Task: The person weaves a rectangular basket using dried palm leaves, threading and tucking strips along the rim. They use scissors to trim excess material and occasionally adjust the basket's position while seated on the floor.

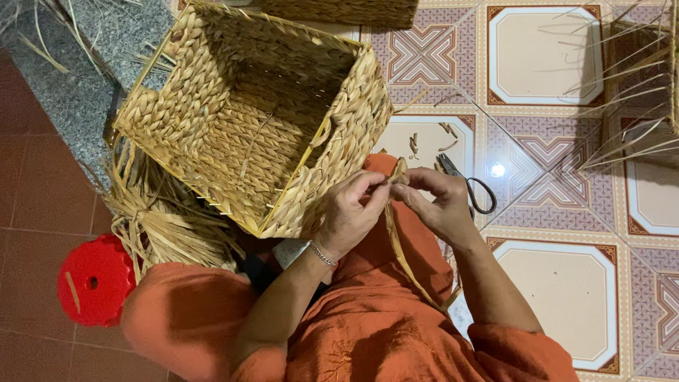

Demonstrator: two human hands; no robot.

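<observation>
Both hands meet at the corner of the square woven basket (262,120), which is tipped on its side against the knees. Left hand (348,212) and right hand (440,201) each have fingers pressed together, pinching one flat straw strand (399,244) that loops down over the orange lap. Scissors (467,185) lie on the patterned tile floor (566,155) just beside the right hand; a red stool (92,283) stands beside the straw bundle (166,226).

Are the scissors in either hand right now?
No. The scissors lie on the tiled floor behind the right hand; both hands pinch a straw strand.
</observation>
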